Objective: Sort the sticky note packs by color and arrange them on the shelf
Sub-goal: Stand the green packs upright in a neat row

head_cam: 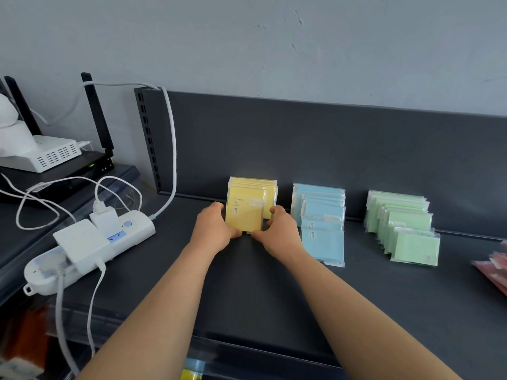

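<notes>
- Packs are grouped by color on the dark shelf: yellow packs at the left, blue packs in the middle and green packs further right, with gaps between the groups so that the colors can be told apart.
- Each group is set as an overlapping row that runs from the back panel toward the front edge, probably so that the face of every pack can be seen.
- The yellow packs are gripped from both sides: the left hand is wrapped round their left edge and the right hand round their right edge.
- The left fingers and the right fingers are curled over the sides of the row, and both thumbs are pressed in at the lower front corners. The yellow packs are thus pinched between the two hands.
- This two-sided hold is judged to be for squaring the row and keeping the slippery wrappers from sliding apart while it is set against the back panel.
- Pink packs are seen lying loosely at the right border of the view, blurred and partly cut off. They are not yet lined up, so the sorting is judged to be well along but unfinished.
- A white power strip with plugs and cables lies at the left, well apart from the yellow packs, and a black router is placed behind it on a neighbouring surface.
</notes>
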### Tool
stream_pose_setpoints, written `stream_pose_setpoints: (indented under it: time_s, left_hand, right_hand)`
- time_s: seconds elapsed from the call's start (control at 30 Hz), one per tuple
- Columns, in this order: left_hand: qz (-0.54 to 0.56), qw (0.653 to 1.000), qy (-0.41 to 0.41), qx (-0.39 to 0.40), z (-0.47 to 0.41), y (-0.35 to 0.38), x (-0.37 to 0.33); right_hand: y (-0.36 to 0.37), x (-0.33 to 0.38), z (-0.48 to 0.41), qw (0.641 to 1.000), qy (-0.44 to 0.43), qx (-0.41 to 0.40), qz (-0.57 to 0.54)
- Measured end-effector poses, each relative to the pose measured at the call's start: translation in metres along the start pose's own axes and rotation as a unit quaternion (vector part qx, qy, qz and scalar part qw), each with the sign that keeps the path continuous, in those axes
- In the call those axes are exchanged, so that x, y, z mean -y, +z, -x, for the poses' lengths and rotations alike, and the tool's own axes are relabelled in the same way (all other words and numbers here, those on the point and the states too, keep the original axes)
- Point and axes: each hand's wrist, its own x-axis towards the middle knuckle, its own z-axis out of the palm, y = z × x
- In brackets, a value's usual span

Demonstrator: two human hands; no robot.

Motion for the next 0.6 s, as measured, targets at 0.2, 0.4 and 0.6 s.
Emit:
stream_pose_setpoints:
  time_s: [0.2,0.4,0.6]
  left_hand:
    - [-0.007,0.999,0.032,-0.035,0.0017,0.004,-0.0001]
    - [-0.015,0.994,0.077,-0.075,-0.0007,0.0082,0.0023]
    - [0.012,0.999,0.034,-0.041,0.0001,0.005,0.0055]
  right_hand:
    - [0.003,-0.0001,-0.001,1.0,-0.014,-0.012,0.019]
    - [0.0077,-0.0006,-0.0044,0.999,-0.013,-0.035,-0.012]
    - [0.0022,0.0012,-0.003,1.0,-0.002,-0.005,-0.014]
